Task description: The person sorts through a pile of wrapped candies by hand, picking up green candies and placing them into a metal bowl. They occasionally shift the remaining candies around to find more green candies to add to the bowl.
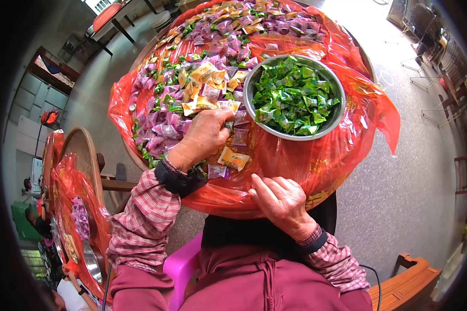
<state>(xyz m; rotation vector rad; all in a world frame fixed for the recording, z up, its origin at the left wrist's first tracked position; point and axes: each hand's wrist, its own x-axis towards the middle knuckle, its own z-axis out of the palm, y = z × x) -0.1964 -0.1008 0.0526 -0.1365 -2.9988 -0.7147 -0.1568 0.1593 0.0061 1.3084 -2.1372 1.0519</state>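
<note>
Small wrapped packets in purple (166, 129), green and orange (205, 72) lie heaped on a round table covered with red plastic (296, 160). My left hand (205, 135) reaches into the heap with its fingers bent together; what its fingertips hold, if anything, is hidden. Right of the heap stands a metal bowl (341, 106) filled with green packets (296, 96). My right hand (283, 199) rests at the near edge of the table on the red plastic, its fingers curled loosely and somewhat apart, holding nothing visible. One orange packet (233, 158) lies between my hands.
At the left, another round table with red plastic (65, 194) holds more packets and metal bowls (92, 262). A person's arm (80, 290) shows beside it. A pink chair (184, 267) is under me, and a wooden seat (410, 285) stands at the lower right.
</note>
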